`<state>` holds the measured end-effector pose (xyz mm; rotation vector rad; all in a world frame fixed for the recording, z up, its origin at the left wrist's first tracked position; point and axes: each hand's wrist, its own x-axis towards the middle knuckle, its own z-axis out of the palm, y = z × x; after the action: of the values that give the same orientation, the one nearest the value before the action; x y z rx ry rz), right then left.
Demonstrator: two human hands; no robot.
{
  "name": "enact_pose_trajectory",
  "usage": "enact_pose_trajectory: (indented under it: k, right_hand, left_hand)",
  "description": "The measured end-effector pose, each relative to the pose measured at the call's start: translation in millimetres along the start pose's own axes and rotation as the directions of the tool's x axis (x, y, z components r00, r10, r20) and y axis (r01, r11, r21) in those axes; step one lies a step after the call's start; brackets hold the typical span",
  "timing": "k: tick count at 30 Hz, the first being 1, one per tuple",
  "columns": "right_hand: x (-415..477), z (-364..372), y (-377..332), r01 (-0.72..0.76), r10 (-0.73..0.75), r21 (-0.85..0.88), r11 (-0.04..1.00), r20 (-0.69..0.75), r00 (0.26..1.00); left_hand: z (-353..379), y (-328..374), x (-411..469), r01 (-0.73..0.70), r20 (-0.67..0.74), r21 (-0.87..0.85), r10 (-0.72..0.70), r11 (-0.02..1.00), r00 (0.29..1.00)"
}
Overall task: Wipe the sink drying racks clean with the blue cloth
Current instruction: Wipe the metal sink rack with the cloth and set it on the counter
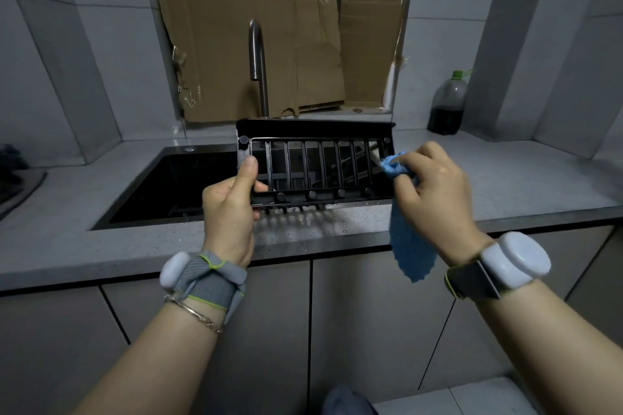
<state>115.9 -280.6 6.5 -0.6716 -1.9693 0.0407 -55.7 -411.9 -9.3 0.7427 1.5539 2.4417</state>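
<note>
So the person's standing at the tabletop (111, 246) with a black drying rack (313, 130) held up on its long edge, slats facing them. It's over the right part of the dark sink (175, 185), near its front rim. Can't tell if the bottom edge actually touches the tabletop, looks like it's just above it. There's a row of little round knobs along the rack's lower bar.

The left hand (229, 209) has its grip closed tight on the rack's left end, thumb pressed flat up the front of the frame and the fingers curled round behind, a fingertip peeking through the slats.

The right hand (435, 189) has its grip bunched round the blue cloth (409, 246). A wad of it pokes out past the fingertips and sits right against the rack's right end, and the rest dangles below the hand, down past the tabletop edge.

The patch of tabletop right under the rack looks wet, with droplets on it.

Behind all that there's a curved steel faucet (259, 71), and cardboard (229, 44) propped across the window. A plastic bottle (445, 108) with a green cap and dark liquid sits off in the right corner. Both wrists have grey bands with white pods, left wristband (202, 280) and right wristband (499, 266), plus a thin bracelet (194, 312) on the left arm.
</note>
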Motion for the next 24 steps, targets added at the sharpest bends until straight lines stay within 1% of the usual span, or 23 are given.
enact_pose_trajectory:
  k: [1,3,7,10,12,14,16,18,21,22,23,24]
  right_hand:
    - [-4.6,0.3,-2.3,0.011,-0.01,0.033,0.999,-0.02,1.0]
    - [-14.8,3.2,-9.2,0.044,-0.043,0.081,0.996,-0.011,0.999]
    - [-30.4,9.1,-27.9,0.087,-0.097,0.112,0.99,0.082,0.992]
    - [-34.8,13.1,-50.1,0.142,-0.161,0.153,0.978,0.121,0.979]
    - [-37.9,15.8,-65.5,0.196,-0.217,0.15,0.969,0.144,0.965]
    - [-38.5,15.0,-71.6,0.212,-0.236,0.144,0.967,0.173,0.956]
    - [-38.0,11.9,-67.7,0.206,-0.229,0.13,0.97,0.2,0.953]
    - [-35.9,9.1,-61.6,0.169,-0.187,0.098,0.981,0.222,0.957]
    - [-36.6,6.4,-57.7,0.116,-0.108,-0.012,0.993,0.289,0.951]
    - [-38.2,7.0,-56.1,0.106,-0.084,-0.05,0.993,0.335,0.938]
    - [-39.8,8.7,-53.9,0.078,-0.055,-0.04,0.996,0.404,0.913]
    - [-41.7,9.9,-52.3,0.008,-0.02,0.028,1.0,0.451,0.892]
  left_hand:
    - [0.9,0.4,0.4,-0.001,0.002,0.0,0.001,1.0,1.0]
    - [2.9,0.7,0.7,-0.006,-0.002,0.006,0.006,1.0,1.0]
    - [5.3,-1.8,-3.7,-0.003,0.007,0.025,0.003,1.0,1.0]
    - [12.4,-5.7,-12.6,-0.004,0.028,0.058,0.002,0.998,1.0]
    - [16.3,-7.9,-17.6,-0.003,0.035,0.087,0.0,0.996,0.999]
    - [16.2,-7.5,-18.4,-0.002,0.023,0.09,0.0,0.996,1.0]
    - [14.4,-6.4,-16.5,-0.005,0.027,0.089,0.002,0.996,1.0]
    - [14.0,-6.7,-17.6,-0.012,0.05,0.103,0.007,0.995,0.999]
    - [20.4,-11.3,-25.6,-0.029,0.087,0.125,0.019,0.992,0.996]
    - [22.1,-13.4,-27.4,-0.043,0.095,0.136,0.031,0.99,0.995]
    - [23.0,-14.9,-27.5,-0.058,0.098,0.15,0.044,0.987,0.994]
    - [23.3,-16.6,-27.1,-0.068,0.099,0.162,0.052,0.984,0.994]
